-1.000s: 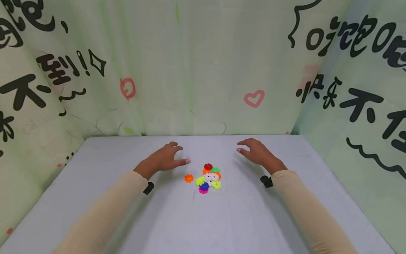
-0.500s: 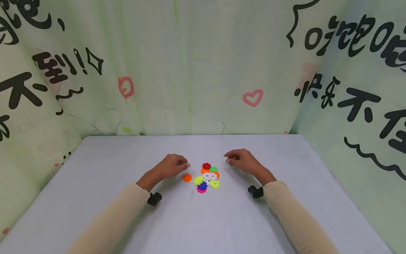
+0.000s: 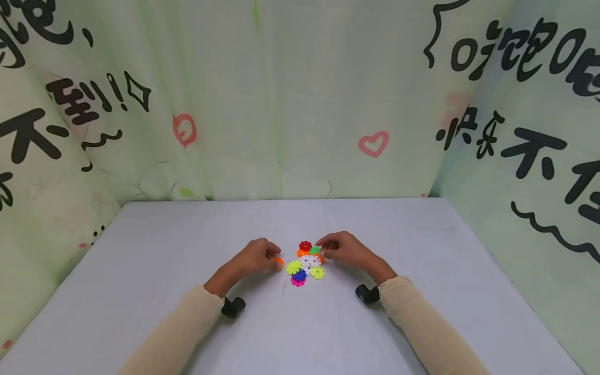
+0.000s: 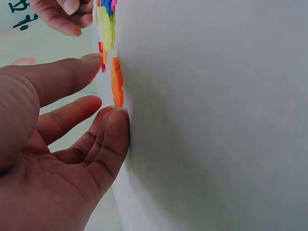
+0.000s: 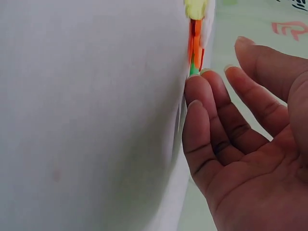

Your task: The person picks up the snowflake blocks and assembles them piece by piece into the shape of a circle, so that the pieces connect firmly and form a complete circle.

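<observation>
My left hand (image 3: 257, 256) is at a notched orange disc (image 3: 280, 263), lying left of a small heap of similar discs. In the left wrist view, the fingertips rest by one end of the orange disc (image 4: 117, 82), and the thumb stands apart from it. My right hand (image 3: 347, 249) reaches the heap's right side. Its fingertips are right at a green disc (image 3: 314, 250), with thumb and fingers spread apart in the right wrist view. The heap also has a red disc (image 3: 305, 245), white discs (image 3: 309, 260), yellow discs (image 3: 317, 273), a blue disc (image 3: 299, 275) and a magenta disc (image 3: 297, 282).
A white-covered table (image 3: 300, 333) lies under both arms. Pale green curtains (image 3: 290, 104) with black lettering and pink hearts hang behind it and on both sides. Black wrist cameras are strapped at the left cuff (image 3: 233, 307) and the right cuff (image 3: 367, 294).
Both hands have come inward and down: the left from beyond the orange disc to its edge, the right leftward to the green disc. The discs show no visible shift on the table.
</observation>
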`<state>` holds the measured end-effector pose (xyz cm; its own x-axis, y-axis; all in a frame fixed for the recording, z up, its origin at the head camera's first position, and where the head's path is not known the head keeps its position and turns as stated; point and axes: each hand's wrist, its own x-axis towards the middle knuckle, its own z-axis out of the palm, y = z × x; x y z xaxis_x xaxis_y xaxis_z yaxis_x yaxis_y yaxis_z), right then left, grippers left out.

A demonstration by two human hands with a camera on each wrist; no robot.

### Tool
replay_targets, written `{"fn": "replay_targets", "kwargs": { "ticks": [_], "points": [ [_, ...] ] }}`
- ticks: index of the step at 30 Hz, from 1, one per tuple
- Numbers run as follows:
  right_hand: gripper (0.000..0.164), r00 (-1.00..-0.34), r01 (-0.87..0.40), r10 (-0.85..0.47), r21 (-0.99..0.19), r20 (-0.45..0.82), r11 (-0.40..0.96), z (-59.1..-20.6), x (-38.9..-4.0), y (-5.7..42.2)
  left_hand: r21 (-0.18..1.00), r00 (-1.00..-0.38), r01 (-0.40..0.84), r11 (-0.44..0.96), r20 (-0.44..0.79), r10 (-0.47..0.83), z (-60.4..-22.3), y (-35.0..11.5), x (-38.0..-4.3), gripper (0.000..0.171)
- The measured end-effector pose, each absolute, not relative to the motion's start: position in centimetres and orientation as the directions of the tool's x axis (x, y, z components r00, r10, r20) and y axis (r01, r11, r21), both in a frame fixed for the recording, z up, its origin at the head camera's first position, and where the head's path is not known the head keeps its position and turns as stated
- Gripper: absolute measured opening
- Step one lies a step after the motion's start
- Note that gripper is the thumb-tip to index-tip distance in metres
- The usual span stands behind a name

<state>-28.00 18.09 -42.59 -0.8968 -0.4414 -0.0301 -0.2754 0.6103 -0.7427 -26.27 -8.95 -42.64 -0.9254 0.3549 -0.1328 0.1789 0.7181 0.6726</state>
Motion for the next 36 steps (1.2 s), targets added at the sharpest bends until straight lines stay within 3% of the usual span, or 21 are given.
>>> {"fn": "replay_targets", "kwargs": {
  "ticks": [6, 12, 24, 36],
  "points": [
    [0.026, -0.893, -0.277, -0.446, -0.716, -0.053, 0.641, -42.7, -27.8, 17.4, 0.647, -0.915, 0.220, 0.730, -0.123, 0.385, -42.8, -8.7, -26.0, 0.038],
    [0.028, -0.902, -0.262, -0.424, -0.672, -0.085, 0.693, -42.6, -27.6, 16.9, 0.606, -0.894, 0.296, 0.738, -0.095, 0.437, -42.7, -8.5, -25.6, 0.032],
    [0.026, -0.890, -0.258, -0.438, -0.651, -0.127, 0.714, -42.5, -27.5, 16.4, 0.617, -0.901, 0.243, 0.749, -0.143, 0.410, -42.4, -8.5, -25.6, 0.021],
    [0.020, -0.897, -0.273, -0.430, -0.635, -0.103, 0.722, -42.4, -27.4, 16.1, 0.650, -0.903, 0.268, 0.711, -0.088, 0.421, -42.7, -8.3, -25.4, 0.024]
  ]
}}
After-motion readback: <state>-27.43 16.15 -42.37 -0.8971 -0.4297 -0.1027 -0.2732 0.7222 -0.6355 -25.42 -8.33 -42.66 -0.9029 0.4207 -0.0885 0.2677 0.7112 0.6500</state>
